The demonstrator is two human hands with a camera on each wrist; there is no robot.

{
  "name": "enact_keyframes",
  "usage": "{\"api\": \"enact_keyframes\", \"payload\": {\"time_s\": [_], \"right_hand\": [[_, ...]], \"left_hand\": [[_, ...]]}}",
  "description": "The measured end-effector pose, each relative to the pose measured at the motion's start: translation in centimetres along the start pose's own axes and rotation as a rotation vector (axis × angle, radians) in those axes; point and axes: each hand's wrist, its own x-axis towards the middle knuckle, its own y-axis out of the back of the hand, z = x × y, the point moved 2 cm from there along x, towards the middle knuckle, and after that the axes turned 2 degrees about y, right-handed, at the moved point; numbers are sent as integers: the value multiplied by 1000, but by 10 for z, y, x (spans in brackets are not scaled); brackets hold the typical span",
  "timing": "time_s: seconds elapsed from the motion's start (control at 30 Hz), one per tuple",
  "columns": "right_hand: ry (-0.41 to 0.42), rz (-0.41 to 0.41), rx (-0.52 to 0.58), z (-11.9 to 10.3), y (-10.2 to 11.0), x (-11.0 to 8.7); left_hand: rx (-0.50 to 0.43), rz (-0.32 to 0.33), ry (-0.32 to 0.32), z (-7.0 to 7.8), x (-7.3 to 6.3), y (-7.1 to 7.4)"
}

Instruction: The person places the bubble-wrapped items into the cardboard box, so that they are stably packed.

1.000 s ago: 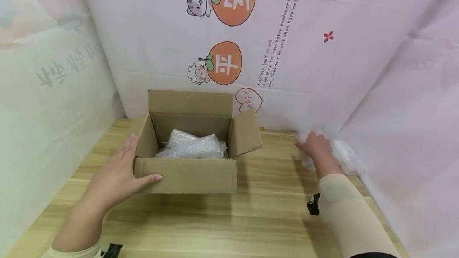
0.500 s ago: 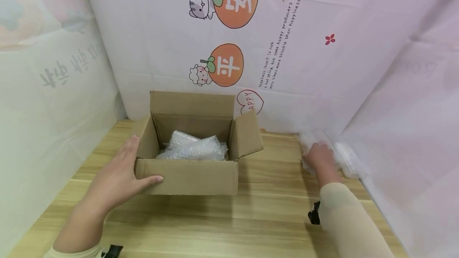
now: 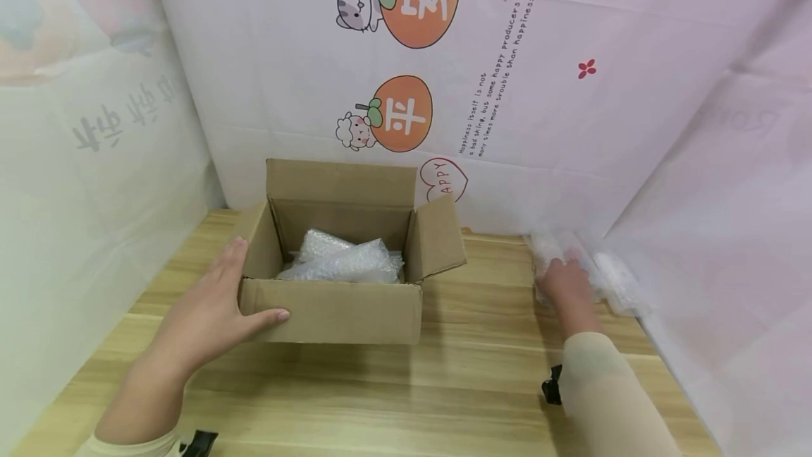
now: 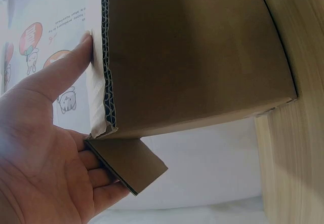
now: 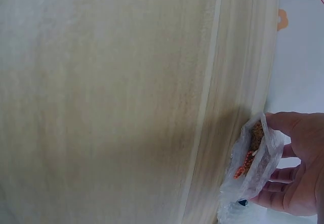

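plastic-wrapped packet (image 5: pixel 258 160) lies gripped in the right hand (image 5: pixel 307 176).

The left hand (image 3: pixel 206 309) sits at eight o'clock in the head view, thumb spread toward three and fingers toward one, while the right hand (image 3: pixel 567 284) is at four o'clock, fingers bent, its forearm (image 3: pixel 605 386) slanting toward eleven.

Head camera looks forward and down over the cardboard box (image 3: pixel 330 313) | Left-wrist camera, sideways at the box's near-left corner, shares it close up | Right-wrist camera, sideways, right of the box, apparently shares the head view's wrapped pack (image 5: pixel 249 158)
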Motion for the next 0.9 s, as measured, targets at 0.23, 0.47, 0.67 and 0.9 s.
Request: {"api": "enact_keyframes", "payload": {"time_s": [0.23,0.47,0.67,0.9], "right_hand": [[-4,30,-12,1,-9,2],[-6,65,11,0,-9,2],[10,80,48,2,-1,1],[66,41,45,-3,5,-5]], "left_hand": [[-5,13,0,0,0,0],[-4,2,8,0,0,0],[-10,-5,18,-1,0,0],[-8,0,9,-1,1,-1]]}}
